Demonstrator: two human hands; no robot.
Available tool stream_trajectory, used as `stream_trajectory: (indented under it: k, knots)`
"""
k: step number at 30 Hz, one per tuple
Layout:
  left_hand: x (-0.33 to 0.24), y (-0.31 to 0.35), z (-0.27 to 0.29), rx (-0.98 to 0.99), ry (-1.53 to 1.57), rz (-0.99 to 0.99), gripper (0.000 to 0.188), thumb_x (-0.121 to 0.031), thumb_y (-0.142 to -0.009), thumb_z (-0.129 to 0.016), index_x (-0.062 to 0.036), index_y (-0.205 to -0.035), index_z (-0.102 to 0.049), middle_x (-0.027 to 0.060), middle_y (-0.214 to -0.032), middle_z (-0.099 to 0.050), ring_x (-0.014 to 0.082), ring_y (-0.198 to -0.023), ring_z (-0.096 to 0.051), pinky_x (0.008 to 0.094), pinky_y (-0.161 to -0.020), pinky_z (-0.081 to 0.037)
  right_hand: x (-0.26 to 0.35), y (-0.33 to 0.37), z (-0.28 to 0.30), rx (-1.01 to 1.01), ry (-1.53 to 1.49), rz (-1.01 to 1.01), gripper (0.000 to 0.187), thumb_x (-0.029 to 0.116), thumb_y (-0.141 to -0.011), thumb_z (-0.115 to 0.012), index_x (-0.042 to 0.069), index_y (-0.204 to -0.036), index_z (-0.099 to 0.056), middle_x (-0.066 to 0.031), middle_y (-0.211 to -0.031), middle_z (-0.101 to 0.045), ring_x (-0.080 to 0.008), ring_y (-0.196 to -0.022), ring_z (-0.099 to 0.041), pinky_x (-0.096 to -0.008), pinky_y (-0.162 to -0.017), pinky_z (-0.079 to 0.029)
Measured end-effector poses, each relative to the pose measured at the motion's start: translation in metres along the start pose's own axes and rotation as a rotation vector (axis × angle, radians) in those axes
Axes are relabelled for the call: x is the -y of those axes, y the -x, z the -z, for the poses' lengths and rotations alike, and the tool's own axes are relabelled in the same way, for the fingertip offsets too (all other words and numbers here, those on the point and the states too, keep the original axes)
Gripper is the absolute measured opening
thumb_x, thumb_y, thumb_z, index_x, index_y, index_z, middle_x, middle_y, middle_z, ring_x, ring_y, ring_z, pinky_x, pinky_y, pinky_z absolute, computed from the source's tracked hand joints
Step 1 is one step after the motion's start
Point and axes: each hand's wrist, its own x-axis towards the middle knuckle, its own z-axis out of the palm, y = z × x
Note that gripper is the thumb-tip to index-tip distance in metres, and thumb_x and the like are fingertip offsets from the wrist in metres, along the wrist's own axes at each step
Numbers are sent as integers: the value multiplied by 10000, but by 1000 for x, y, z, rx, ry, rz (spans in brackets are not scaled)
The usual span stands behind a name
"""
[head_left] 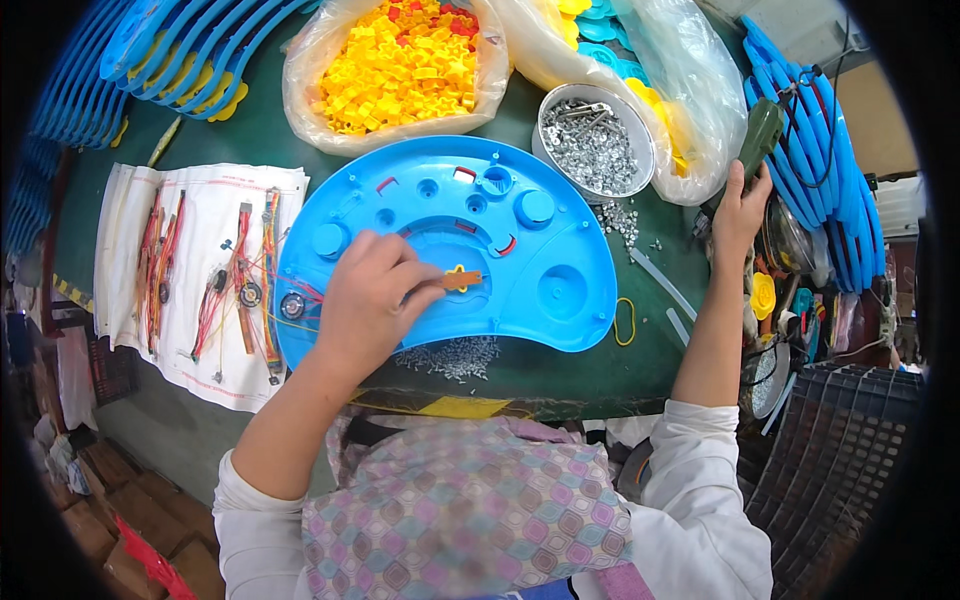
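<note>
A blue curved plastic shell (585,240) lies hollow side up on the bench in front of me. Over its middle, my left hand (372,295) pinches a small brown circuit board (462,280), with a bit of yellow plastic showing beside it. Red and yellow wires trail left from that hand towards a small round speaker (292,306) at the shell's left edge. To the right, my right hand (738,215) is wrapped round a dark green electric screwdriver (764,133), whose tip is hard to make out.
Wire bundles (240,290) lie on a white sheet (120,250) at left. Behind the shell stand a bag of yellow pieces (400,75) and a bowl of screws (597,145). Loose screws (450,358) lie in front. Blue frames (810,150) are stacked at right, above a black crate (840,450).
</note>
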Motion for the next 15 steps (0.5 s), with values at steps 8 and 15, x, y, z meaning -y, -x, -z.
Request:
stream_trajectory:
  k: [8,15]
  knots:
    - [1,-2,-2,6,-21,7,145,-126,-751,-819,-105,-880,-756,47,-854,-612,277,-857,-561,395,-775,-475,61,-10,42,-48,-410,-46,478,270,-992,-652,-43,-1343,-567,-155,-1137,-680,-217,-964,-664,-308,-864,-521]
    - [5,2,-7,-27,-38,-15,133,-170,-771,-806,-103,-872,-750,51,-864,-621,284,-863,-565,404,-778,-468,174,83,56,674,-1986,-463,807,307,-882,-725,-19,-1511,-338,-28,-923,-541,-181,-858,-530,-391,-950,-431]
